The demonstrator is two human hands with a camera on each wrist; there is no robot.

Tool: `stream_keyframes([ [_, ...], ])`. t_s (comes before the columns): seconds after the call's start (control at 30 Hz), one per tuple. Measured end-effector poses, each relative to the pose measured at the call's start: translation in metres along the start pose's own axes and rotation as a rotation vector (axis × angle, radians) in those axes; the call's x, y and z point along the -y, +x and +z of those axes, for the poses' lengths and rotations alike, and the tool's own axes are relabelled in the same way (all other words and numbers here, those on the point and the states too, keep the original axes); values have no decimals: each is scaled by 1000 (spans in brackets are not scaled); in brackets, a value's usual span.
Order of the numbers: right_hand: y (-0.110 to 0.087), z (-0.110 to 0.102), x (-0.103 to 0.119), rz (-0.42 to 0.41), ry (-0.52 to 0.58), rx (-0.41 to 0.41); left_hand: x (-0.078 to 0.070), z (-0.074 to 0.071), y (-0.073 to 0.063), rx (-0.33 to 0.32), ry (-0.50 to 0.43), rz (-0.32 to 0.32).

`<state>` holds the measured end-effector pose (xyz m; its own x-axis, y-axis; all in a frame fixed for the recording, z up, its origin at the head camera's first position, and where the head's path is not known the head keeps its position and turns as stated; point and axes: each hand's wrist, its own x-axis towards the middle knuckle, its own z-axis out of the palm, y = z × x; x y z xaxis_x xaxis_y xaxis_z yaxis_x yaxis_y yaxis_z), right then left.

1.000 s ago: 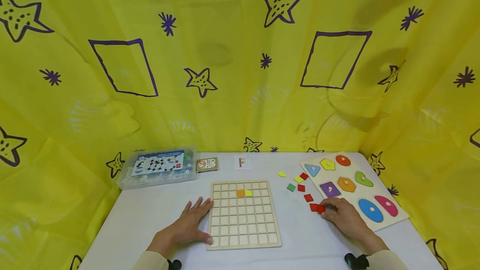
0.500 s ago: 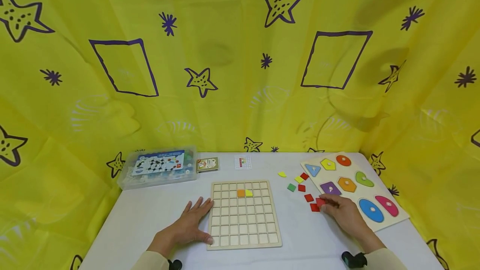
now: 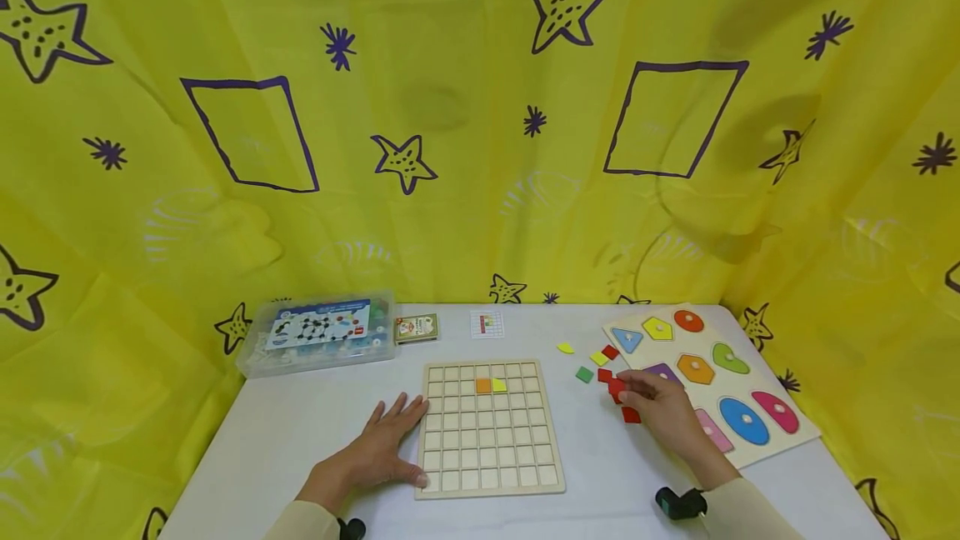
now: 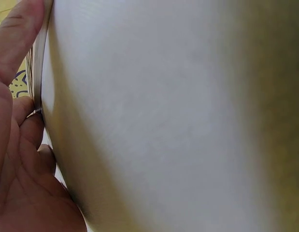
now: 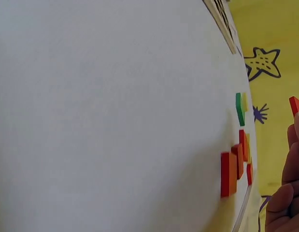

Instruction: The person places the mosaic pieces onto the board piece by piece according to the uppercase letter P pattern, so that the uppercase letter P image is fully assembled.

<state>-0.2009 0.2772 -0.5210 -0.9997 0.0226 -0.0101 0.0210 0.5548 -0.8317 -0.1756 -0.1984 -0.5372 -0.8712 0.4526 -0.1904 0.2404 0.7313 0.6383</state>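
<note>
My right hand (image 3: 667,417) pinches a red square tile (image 3: 617,391) between thumb and fingertips, above the group of loose tiles. That tile (image 5: 296,105) is at the right edge of the right wrist view, raised off the white tabletop. My left hand (image 3: 381,447) lies with fingers spread against the left edge of a wooden grid board (image 3: 487,438), thumb at its lower left corner. Only an orange tile (image 3: 483,386) and a yellow tile (image 3: 499,386) with one rounded corner sit in its cells, side by side near the top.
Loose tiles lie right of the board: a green one (image 3: 584,374), yellow ones (image 3: 566,348) and several red ones (image 3: 631,415). A knobbed shape puzzle (image 3: 711,394) lies beyond them. A clear plastic case (image 3: 315,361), a card box (image 3: 416,327) and a pattern card (image 3: 487,324) line the back.
My right hand has lifted the red tile from the lower end of the loose group and moved it leftward and away from me. My left hand has stayed on the board's edge.
</note>
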Motion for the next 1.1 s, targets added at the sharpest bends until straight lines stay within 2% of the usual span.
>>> stream_keyframes([
  [0.3,14,28,18,-111,155,-25,-3,-2,-2,-12,7,25],
  [0.53,24,51,34,-174,238,1,-2,-2,-1,-1,24,20],
  [1.1,38,109,81,-122,266,68,4,-6,2,-9,106,54],
])
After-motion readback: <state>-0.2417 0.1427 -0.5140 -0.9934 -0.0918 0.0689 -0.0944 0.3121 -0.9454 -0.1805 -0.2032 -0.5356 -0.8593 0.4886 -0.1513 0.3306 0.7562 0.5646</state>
